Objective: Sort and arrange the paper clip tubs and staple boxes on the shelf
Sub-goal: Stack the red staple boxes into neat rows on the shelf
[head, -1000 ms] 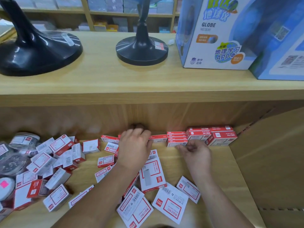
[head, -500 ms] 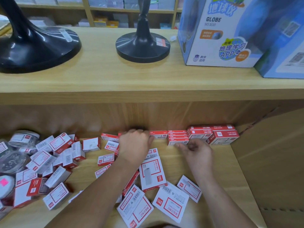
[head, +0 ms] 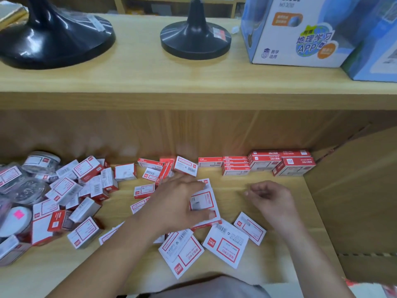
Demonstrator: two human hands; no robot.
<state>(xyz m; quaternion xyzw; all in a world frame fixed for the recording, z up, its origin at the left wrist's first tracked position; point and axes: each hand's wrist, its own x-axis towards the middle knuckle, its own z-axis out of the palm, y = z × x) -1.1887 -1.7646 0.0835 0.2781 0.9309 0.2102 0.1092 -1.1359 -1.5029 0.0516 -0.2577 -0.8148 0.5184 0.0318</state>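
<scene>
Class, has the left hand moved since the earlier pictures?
Yes: the left hand drew back from the stacked staple boxes at the back wall, toward the shelf's front.

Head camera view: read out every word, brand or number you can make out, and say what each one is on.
"GLOBE": top of the blue globe box.
"地理学习 APP": round badge on that box.
"教学适用": low on the same box.
"deli": red logo, upside down, on the large staple box.
Too small or blurred: the number under GLOBE, print on the small staple boxes, labels on the paper clip tubs.
</scene>
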